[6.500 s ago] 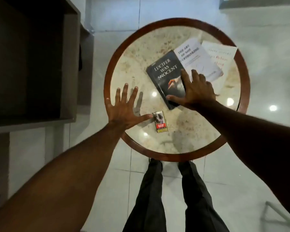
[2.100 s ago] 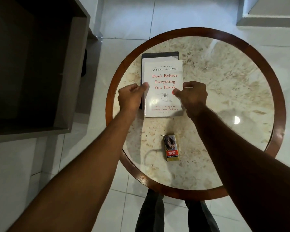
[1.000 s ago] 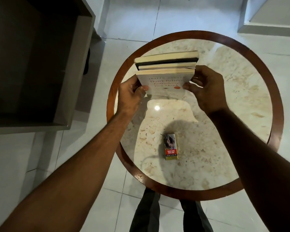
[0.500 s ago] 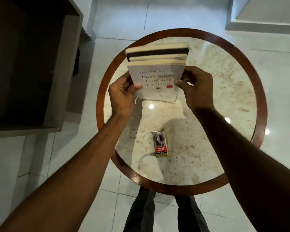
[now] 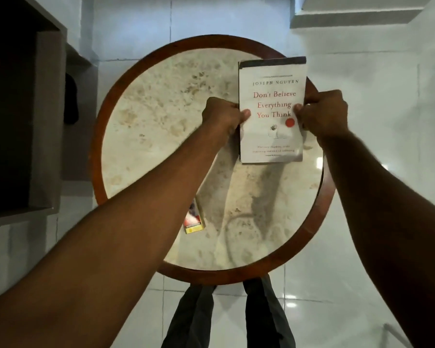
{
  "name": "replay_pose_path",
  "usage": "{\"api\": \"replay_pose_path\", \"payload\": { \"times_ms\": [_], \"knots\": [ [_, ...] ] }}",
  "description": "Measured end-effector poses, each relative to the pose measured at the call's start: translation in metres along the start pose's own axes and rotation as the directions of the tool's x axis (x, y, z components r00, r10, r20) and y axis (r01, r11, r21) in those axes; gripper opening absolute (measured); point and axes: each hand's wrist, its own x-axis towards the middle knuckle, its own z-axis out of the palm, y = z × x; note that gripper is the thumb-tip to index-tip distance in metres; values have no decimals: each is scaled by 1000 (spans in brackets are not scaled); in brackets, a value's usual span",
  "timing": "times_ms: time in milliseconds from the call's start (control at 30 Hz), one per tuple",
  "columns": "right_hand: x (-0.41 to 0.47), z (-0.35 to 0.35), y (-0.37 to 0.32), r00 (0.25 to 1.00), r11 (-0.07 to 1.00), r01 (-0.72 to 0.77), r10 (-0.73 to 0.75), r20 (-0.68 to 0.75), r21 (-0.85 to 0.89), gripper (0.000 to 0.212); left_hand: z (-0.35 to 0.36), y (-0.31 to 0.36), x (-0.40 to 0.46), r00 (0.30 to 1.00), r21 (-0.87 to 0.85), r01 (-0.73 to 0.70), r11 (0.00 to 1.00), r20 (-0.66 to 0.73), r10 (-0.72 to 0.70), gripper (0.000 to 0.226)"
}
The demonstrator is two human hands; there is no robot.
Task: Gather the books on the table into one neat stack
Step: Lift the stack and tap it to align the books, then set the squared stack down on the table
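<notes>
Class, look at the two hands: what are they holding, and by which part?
Both hold the stack of books by its long side edges: the left hand at the left edge, the right hand at the right, thumbs on the white top cover.

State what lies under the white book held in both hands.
Under the white book, a dark-covered book shows only as a strip along the far and left edges. Anything else beneath is covered.

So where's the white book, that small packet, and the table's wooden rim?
white book [image 5: 271, 136], head view, lower cover under the title.
small packet [image 5: 194, 226], head view, its red and yellow end beside the left forearm.
wooden rim [image 5: 97, 156], head view, left edge of the table.
</notes>
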Motion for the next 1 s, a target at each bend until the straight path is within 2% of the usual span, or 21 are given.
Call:
{"api": "replay_pose_path", "payload": {
  "times_ms": [167, 333, 467, 600, 633, 667, 700, 733, 767, 800, 867, 933, 1000],
  "knots": [
    [21, 5, 6, 1000, 992, 4, -2, 13, -127, 26, 14, 2, 8, 997, 76, 60, 995, -58, -55, 39],
    [30, 3, 12, 1000, 980, 22, -17, 24, -199, 25, 21, -2, 5, 992, 64, 78, 995, -108, -71, 45],
    [28, 6, 16, 997, 969, 77, -75, 14, -236, 29, 29, -11, -2, 982, 140, 31, 990, -189, -4, 38],
    [28, 5, 19, 998, 977, 61, -65, -11, -207, 35, 27, -15, -12, 973, 155, -65, 986, -208, 96, 35],
    [25, 3, 20, 994, 976, 76, -91, -66, -204, 37, 18, -21, -20, 953, 165, -134, 977, -250, 173, 39],
    [19, 0, 19, 980, 973, 107, -138, -144, -203, 38, 2, -33, -29, 904, 222, -236, 946, -308, 298, 46],
    [9, -1, 17, 957, 972, 147, -187, -223, -183, 39, -19, -53, -38, 815, 350, -339, 873, -354, 459, 52],
    [-7, 0, 14, 934, 972, 193, -223, -279, -131, 38, -44, -77, -46, 717, 527, -378, 761, -353, 601, 54],
    [-27, 5, 10, 924, 968, 240, -250, -288, -71, 36, -69, -106, -52, 656, 689, -348, 636, -306, 690, 56],
    [-51, 15, 6, 926, 957, 288, -290, -242, -46, 33, -92, -134, -60, 662, 797, -269, 541, -254, 705, 61],
    [-103, 49, 4, 925, 915, 380, -380, 30, -136, 39, -124, -180, -70, 790, 883, -134, 450, -178, 586, 75],
    [-152, 86, 7, 888, 872, 413, -322, 328, -262, 63, -138, -206, -68, 866, 911, -119, 394, -99, 491, 83],
    [-188, 119, 21, 854, 829, 432, -251, 456, -354, 82, -142, -217, -62, 880, 921, -147, 361, -45, 473, 80]
  ]
}}
